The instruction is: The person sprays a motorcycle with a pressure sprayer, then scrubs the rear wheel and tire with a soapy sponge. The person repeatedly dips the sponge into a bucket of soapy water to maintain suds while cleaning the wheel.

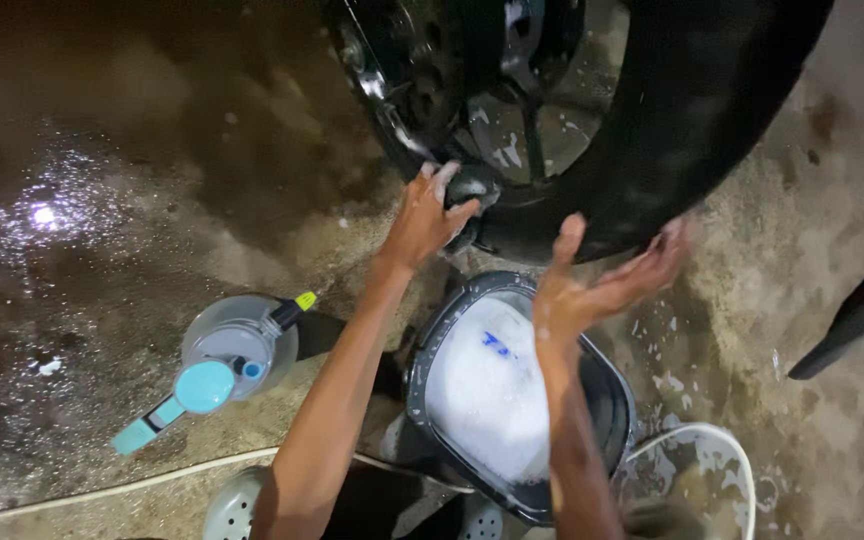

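L hand [424,218] gripping sponge [470,190] (soapy) at tyre [692,110], R hand [602,285] open.

Tyre [692,110]: black rubber, matt, wet.
Wheel spokes [512,110]: dark metal, glossy, flecked with foam.
Sponge [472,195]: dark, soft-looking, soaked, gripped in left hand [422,225].
Right hand [602,285]: wet, slick with suds.
Bucket [607,400]: dark plastic, smooth rim, filled with white frothy foam.
Spray bottle [237,350]: clear plastic body, teal plastic cap and handle, smooth, faintly shiny.
Hose [152,482]: pale, smooth, plastic-looking.
Ground [102,220]: rough concrete, wet, glistening in patches, dotted with foam.
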